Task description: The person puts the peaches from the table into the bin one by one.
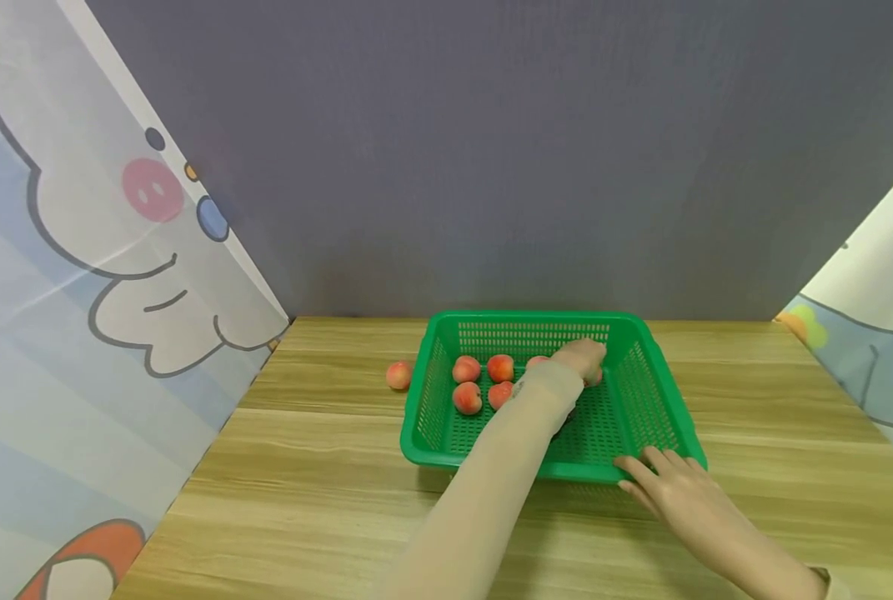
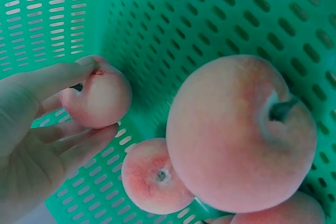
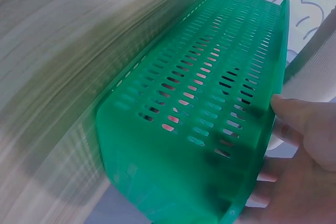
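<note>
A green plastic basket (image 1: 529, 317) with slotted walls stands on the table and holds several pinkish-red peaches (image 1: 467, 398). Inside its right half, my left hand (image 1: 581, 357) pinches one peach (image 2: 102, 98) between thumb and fingers, close to the wall. Beside that fruit in the left wrist view lie a smaller-looking peach (image 2: 152, 182) and a large near one (image 2: 236, 135) with its stem end showing. My right hand (image 1: 674, 492) grips the basket's front right rim, thumb (image 3: 291, 111) on the outer side and fingers over the edge. My left forearm hides some of the peaches.
One loose peach (image 1: 398, 375) lies on the wooden table (image 1: 303, 467) left of the basket. Behind the table rises a dark grey panel (image 1: 446, 167). Cartoon-printed sheets (image 1: 116, 292) stand at both sides.
</note>
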Tool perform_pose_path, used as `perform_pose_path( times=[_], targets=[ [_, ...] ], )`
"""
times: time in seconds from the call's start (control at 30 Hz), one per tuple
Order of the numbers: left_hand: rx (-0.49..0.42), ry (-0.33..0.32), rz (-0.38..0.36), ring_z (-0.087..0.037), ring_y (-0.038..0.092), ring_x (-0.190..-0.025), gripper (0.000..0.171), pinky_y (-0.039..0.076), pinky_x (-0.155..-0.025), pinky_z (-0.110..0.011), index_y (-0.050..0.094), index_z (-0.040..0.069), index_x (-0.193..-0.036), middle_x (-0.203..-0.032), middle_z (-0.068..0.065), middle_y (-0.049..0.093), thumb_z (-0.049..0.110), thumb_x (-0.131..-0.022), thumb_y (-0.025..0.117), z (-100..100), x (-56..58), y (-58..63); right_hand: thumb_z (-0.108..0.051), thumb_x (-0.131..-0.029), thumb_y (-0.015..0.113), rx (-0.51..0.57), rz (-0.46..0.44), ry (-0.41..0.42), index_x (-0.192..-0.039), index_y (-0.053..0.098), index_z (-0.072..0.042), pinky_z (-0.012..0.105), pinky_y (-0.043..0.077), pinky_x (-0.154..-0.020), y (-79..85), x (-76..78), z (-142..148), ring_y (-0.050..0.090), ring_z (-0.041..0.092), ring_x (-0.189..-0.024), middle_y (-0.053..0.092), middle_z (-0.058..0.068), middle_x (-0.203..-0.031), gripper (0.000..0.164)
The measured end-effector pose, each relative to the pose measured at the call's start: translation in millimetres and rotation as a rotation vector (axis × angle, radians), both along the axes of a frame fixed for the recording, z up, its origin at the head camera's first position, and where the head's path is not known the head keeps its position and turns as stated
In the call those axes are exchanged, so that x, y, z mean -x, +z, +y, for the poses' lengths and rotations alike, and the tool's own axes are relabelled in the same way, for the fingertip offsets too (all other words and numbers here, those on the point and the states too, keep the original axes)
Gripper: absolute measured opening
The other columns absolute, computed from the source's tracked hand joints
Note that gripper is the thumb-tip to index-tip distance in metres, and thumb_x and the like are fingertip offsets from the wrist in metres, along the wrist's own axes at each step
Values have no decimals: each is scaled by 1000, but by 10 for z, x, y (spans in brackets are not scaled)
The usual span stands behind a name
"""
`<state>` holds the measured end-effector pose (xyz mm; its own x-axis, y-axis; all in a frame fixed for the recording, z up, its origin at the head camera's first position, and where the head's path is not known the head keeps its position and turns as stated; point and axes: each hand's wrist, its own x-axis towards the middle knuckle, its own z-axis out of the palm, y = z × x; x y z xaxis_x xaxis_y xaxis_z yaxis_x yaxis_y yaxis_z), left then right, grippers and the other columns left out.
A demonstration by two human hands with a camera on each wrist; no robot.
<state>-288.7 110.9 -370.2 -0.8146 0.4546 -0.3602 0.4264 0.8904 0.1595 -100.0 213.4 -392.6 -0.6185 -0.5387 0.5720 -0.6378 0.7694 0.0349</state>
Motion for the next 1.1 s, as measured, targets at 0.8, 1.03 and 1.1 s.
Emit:
perform_pose_path(
  times=[0.8, 1.03, 1.1],
  targets=[
    [11, -49, -40, -8, 43, -48, 13, 41, -58, -19, 60, 16, -88, -78, 1, 61, 28, -87, 56, 8, 24, 116, -46, -93, 22, -23, 8, 10, -94, 63, -9, 28, 44, -49, 26, 2, -2, 52, 16, -61, 55, 2, -78, 56],
    [85, -96, 25, -6, 51, -85, 30, 39, -69, -19, 51, 22, -115, -109, 9, 53, 33, -88, 54, 4, 2, 303, -46, -93, 23, -8, 17, 5, -92, 63, -9, 28, 42, -48, 16, 6, -10, 51, 15, -61, 55, 1, -78, 55],
    [118, -104, 30, -5, 49, -101, 39, 39, -76, -18, 46, 24, -124, -124, 10, 47, 35, -87, 53, 7, 7, 349, -46, -93, 23, -5, 20, 6, -92, 63, -9, 28, 42, -48, 15, 6, -14, 51, 15, -60, 54, 1, -77, 55]
  ],
)
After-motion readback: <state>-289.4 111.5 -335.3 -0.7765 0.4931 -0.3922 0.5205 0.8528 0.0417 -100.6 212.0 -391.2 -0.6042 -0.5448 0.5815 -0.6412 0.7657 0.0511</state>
